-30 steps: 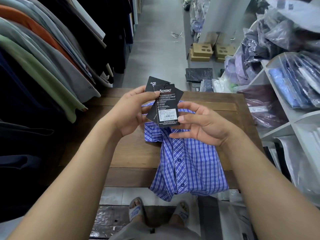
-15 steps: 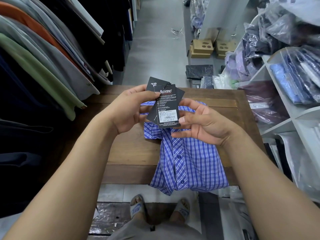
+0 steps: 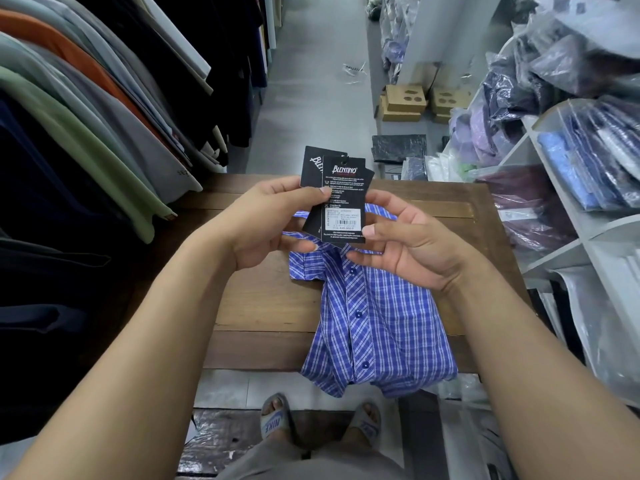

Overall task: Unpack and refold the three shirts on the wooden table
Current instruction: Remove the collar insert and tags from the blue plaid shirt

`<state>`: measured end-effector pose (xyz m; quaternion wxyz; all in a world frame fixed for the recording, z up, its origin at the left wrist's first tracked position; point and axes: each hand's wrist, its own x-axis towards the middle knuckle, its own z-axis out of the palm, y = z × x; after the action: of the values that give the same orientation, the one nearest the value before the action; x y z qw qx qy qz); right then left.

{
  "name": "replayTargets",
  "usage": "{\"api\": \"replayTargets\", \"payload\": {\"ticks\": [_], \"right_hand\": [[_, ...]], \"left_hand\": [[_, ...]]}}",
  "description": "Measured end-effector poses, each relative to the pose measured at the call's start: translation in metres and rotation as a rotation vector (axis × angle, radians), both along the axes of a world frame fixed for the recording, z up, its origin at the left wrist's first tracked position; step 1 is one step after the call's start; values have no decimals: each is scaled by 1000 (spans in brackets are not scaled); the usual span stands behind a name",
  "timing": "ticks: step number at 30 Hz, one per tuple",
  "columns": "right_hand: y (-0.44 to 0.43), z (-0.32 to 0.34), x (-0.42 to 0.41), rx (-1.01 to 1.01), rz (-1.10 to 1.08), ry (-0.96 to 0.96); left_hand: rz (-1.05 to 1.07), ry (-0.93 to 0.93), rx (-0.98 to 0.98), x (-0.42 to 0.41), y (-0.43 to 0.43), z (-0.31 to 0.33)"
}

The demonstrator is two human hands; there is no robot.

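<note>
With the left hand (image 3: 263, 220) and right hand (image 3: 412, 247) both pinching the black hang tags (image 3: 341, 199) above the blue checked shirt (image 3: 377, 323), whose hem overhangs the wooden table (image 3: 263, 306) at its near edge, a hard tug could drag it off.

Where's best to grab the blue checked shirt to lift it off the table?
Probably the shirt by its hem, pinched from the near side: it hangs free over the table edge, while the collar end lies under the left hand, right hand and tags.
</note>
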<state>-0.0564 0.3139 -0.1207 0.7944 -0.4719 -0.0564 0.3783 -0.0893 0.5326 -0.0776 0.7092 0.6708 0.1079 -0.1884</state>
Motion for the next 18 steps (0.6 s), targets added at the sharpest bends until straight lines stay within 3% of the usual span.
{"api": "replayTargets", "payload": {"ticks": [18], "right_hand": [[2,-5,-3,33,-19,1]], "left_hand": [[6,-35,-149,1,-3,-8]]}}
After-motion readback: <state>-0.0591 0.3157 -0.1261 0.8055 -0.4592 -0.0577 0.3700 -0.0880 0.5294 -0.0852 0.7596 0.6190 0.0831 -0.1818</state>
